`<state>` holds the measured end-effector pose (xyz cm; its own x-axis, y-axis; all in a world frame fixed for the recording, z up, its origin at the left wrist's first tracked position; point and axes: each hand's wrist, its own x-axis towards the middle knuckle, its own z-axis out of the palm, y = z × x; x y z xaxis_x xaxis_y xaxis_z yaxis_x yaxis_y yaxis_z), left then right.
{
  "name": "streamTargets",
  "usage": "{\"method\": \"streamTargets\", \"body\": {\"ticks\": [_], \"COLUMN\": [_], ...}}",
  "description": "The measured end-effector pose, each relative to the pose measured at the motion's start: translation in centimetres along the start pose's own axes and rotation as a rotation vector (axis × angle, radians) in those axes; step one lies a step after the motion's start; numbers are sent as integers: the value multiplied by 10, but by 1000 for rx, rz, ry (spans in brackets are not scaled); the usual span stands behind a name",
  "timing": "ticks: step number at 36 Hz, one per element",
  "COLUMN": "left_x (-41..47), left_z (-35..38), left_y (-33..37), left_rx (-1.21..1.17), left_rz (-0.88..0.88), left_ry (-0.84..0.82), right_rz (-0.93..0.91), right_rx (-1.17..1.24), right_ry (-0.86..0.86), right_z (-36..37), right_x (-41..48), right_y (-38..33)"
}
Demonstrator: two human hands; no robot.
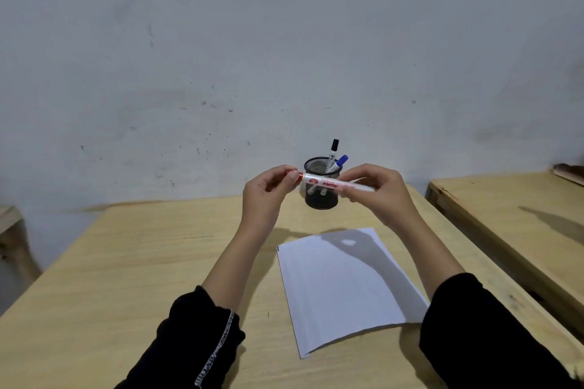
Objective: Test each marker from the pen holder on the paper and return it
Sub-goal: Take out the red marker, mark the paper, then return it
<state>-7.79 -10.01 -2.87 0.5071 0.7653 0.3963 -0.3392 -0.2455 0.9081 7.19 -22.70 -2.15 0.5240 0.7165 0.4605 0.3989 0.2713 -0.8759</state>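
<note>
I hold the red marker (pixel 328 182) level in the air, just in front of the pen holder (pixel 321 189) and above the table (pixel 126 262). My left hand (pixel 268 196) has its grip pinched together on the red cap end, thumb and fingers closed around it. My right hand (pixel 376 193) has its grip clamped on the white barrel at the other end. Whether the cap is fully seated I cannot tell, as my fingers cover the joint.

The pen holder is a black mesh cup standing upright on the table near the wall (pixel 284 41). Inside it lean a black marker (pixel 333 151) and a blue marker (pixel 340 162), their caps above the rim. The paper (pixel 341 287) lies flat on the table on my side of the pen holder, below my right hand, apart from the cup, with my hands' shadow across it. A second table (pixel 505 208) stands to the right of the pen holder.
</note>
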Motion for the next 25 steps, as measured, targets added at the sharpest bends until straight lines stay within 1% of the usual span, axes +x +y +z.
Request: {"method": "streamTargets", "body": {"ticks": [5, 9, 11, 15, 19, 25], "left_x": [-4, -7, -8, -10, -4, 0], "left_z": [7, 12, 14, 16, 6, -8], "left_y": [-3, -6, -6, -4, -3, -7], "left_rx": [-124, -162, -164, -106, -17, -24], "left_rz": [-26, -50, -62, -73, -108, -202], "left_ry": [18, 19, 6, -46, -63, -67], "right_rz": [-1, 74, 117, 116, 132, 98], "right_rx": [259, 632, 742, 606, 536, 457], "right_ry": [107, 191, 182, 78, 61, -35], "right_z": [1, 13, 22, 39, 44, 50], "right_x": [-6, -8, -9, -10, -6, 2], "right_y": [-1, 1, 2, 5, 8, 11]}}
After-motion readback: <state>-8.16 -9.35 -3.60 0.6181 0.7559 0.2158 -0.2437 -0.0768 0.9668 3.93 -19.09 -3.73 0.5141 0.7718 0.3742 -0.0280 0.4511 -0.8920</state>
